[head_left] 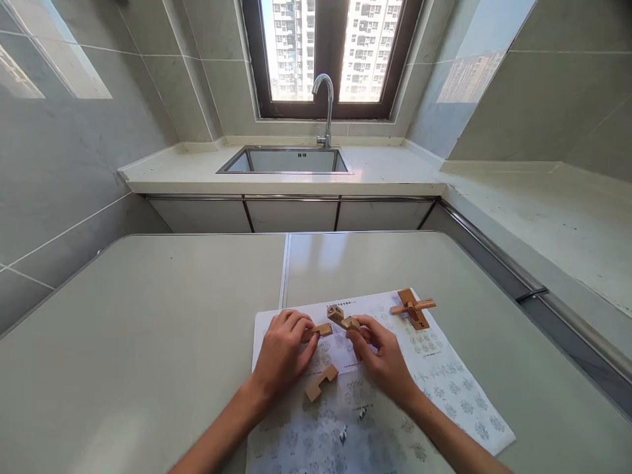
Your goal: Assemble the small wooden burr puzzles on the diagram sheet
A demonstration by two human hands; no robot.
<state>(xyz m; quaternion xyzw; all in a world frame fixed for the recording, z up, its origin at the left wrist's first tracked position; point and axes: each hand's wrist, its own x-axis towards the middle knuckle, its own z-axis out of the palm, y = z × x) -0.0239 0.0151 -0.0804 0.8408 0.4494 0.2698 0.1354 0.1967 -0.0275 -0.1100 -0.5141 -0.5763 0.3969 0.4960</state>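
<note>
Over a printed sheet on the table, my left hand is closed on a small notched wooden puzzle piece. Between the thumb and fingers of my right hand is another notched wooden piece, raised and tilted, with dark marks on its end. The two pieces are close together; I cannot tell whether they touch. A third notched wooden piece lies on the paper below, between my hands. Farther right, several wooden pieces rest crossed together at the sheet's upper edge, one marked with a number.
Two small dark-and-white scraps lie on the sheet near me. The pale table has a seam running away from me. Beyond it are a counter with a sink, a faucet and a window. Another counter runs along the right.
</note>
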